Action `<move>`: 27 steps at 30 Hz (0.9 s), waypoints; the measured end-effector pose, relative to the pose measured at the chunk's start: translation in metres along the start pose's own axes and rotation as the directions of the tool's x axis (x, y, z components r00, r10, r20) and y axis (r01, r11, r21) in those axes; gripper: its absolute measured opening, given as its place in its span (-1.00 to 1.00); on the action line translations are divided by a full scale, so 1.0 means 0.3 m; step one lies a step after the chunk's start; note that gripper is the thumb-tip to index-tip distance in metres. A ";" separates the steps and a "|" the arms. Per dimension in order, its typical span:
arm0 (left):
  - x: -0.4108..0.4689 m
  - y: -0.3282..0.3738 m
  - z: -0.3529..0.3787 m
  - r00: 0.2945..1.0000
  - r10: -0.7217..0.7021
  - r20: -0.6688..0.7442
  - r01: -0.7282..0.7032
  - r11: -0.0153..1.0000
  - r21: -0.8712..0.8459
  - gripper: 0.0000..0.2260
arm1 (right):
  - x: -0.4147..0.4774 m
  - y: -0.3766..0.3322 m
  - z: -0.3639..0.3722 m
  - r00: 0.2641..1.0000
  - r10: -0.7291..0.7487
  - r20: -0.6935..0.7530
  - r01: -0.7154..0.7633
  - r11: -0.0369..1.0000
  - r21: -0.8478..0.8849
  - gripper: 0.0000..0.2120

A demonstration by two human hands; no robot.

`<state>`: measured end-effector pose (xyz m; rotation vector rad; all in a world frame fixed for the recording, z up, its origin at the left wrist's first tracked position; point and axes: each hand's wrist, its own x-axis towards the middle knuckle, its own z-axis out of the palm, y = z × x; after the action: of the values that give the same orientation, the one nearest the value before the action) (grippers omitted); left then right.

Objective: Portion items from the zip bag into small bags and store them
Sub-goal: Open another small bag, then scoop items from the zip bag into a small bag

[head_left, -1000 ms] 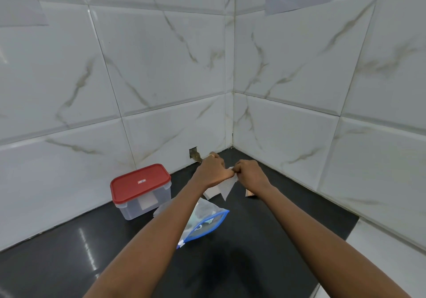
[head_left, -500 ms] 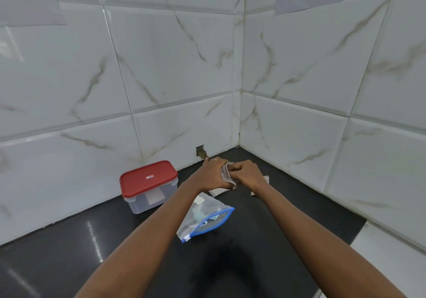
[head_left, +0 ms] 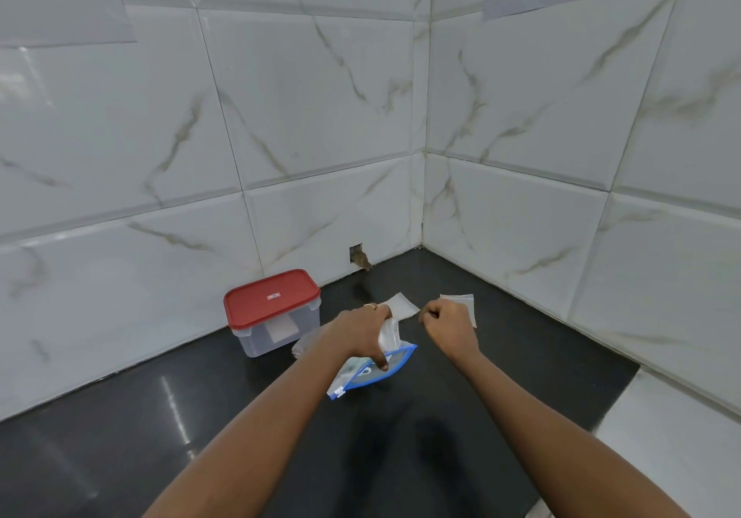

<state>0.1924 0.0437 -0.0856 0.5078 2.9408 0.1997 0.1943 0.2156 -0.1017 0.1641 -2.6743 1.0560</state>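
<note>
Hands work above a black worktop set into a corner of white marbled wall tiles. We see the left hand gripping a small clear bag — its fingers are curled round the crumpled film, while one finger reaches down and touches the zip bag beneath it. A ring sits on a finger of this hand.

The zip bag, clear with a blue edge, lies on the worktop, partly under the left hand and wrist; its slider end points toward the camera.

The right hand is held near the left and apart from it, fingers curled tight into a fist — we cannot tell whether they pinch anything.

Beyond the hands, two more bags lie on the worktop. The first flat bag shows between the two hands; the second flat bag is partly hidden behind the right hand.

A clear plastic container, with its red lid on, stands left of the zip bag, near the wall. We note a small hole at the foot of the wall tiles.
</note>
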 end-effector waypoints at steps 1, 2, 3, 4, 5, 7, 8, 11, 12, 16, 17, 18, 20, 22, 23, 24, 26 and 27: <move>-0.008 -0.009 0.010 1.000 -0.012 0.007 0.012 1.000 0.013 -0.31 | -0.020 -0.002 0.006 0.997 -0.076 -0.010 0.075 0.997 -0.033 -0.80; -0.015 -0.017 0.019 1.000 -0.023 0.002 0.023 0.999 0.022 -0.34 | -0.039 -0.007 0.013 0.987 -0.163 -0.003 0.163 0.985 -0.061 -0.80; -0.021 -0.024 0.025 0.999 -0.030 -0.013 0.031 0.999 0.032 -0.38 | -0.058 -0.012 0.021 0.969 -0.245 0.022 0.246 0.965 -0.095 -0.80; -0.025 -0.030 0.028 0.999 -0.028 -0.045 0.030 0.998 0.046 -0.44 | -0.076 -0.020 0.031 0.945 -0.317 0.078 0.325 0.936 -0.136 -0.80; -0.030 -0.034 0.029 0.996 -0.020 -0.090 0.026 0.998 0.064 -0.52 | -0.089 -0.033 0.045 0.915 -0.361 0.179 0.391 0.903 -0.179 -0.80; -0.036 -0.046 0.023 0.985 -0.002 -0.172 0.018 0.996 0.090 -0.64 | -0.097 -0.064 0.073 0.841 -0.387 0.378 0.489 0.843 -0.225 -0.76; -0.037 -0.055 0.014 0.980 0.000 -0.201 0.017 0.996 0.083 -0.67 | -0.085 -0.078 0.089 0.814 -0.377 0.442 0.509 0.830 -0.229 -0.75; -0.039 -0.091 -0.017 0.955 -0.047 -0.294 0.021 0.996 -0.091 -0.65 | -0.039 -0.118 0.133 0.786 -0.318 0.531 0.502 0.829 -0.246 -0.70; -0.041 -0.101 -0.028 0.944 -0.059 -0.326 0.008 0.988 -0.157 -0.62 | -0.022 -0.128 0.148 0.776 -0.293 0.558 0.506 0.818 -0.274 -0.69; -0.035 -0.122 -0.057 0.921 -0.028 -0.387 -0.077 0.965 -0.252 -0.57 | 0.022 -0.198 0.184 0.721 -0.152 0.676 0.547 0.723 -0.421 -0.72; -0.032 -0.124 -0.059 0.918 -0.018 -0.397 -0.097 0.958 -0.269 -0.57 | 0.027 -0.215 0.193 0.714 -0.120 0.690 0.552 0.703 -0.449 -0.70; -0.027 -0.130 -0.064 0.913 -0.012 -0.407 -0.114 0.952 -0.285 -0.56 | 0.038 -0.234 0.201 0.707 -0.098 0.700 0.560 0.682 -0.470 -0.69; -0.016 -0.141 -0.073 0.906 0.000 -0.424 -0.138 0.945 -0.297 -0.57 | 0.054 -0.252 0.219 0.699 -0.053 0.713 0.568 0.646 -0.510 -0.65; -0.008 -0.153 -0.080 0.898 0.018 -0.440 -0.163 0.942 -0.294 -0.58 | 0.062 -0.256 0.231 0.695 -0.011 0.719 0.570 0.619 -0.541 -0.58; -0.003 -0.159 -0.082 0.896 0.026 -0.444 -0.172 0.940 -0.293 -0.58 | 0.065 -0.253 0.235 0.699 0.007 0.715 0.567 0.604 -0.560 -0.57; 0.000 -0.163 -0.084 0.896 0.031 -0.443 -0.177 0.939 -0.293 -0.57 | 0.065 -0.250 0.235 0.704 0.013 0.710 0.566 0.593 -0.573 -0.57; 0.007 -0.171 -0.088 0.898 0.035 -0.439 -0.184 0.936 -0.302 -0.56 | 0.071 -0.235 0.234 0.723 -0.021 0.690 0.569 0.584 -0.579 -0.61; 0.011 -0.172 -0.092 0.899 0.031 -0.437 -0.182 0.934 -0.308 -0.55 | 0.075 -0.233 0.230 0.737 -0.049 0.674 0.564 0.594 -0.574 -0.63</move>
<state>0.1682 -0.0063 -0.0671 0.6433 3.1770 0.9338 0.1728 0.1172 -0.0978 0.9193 -3.1663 -0.3887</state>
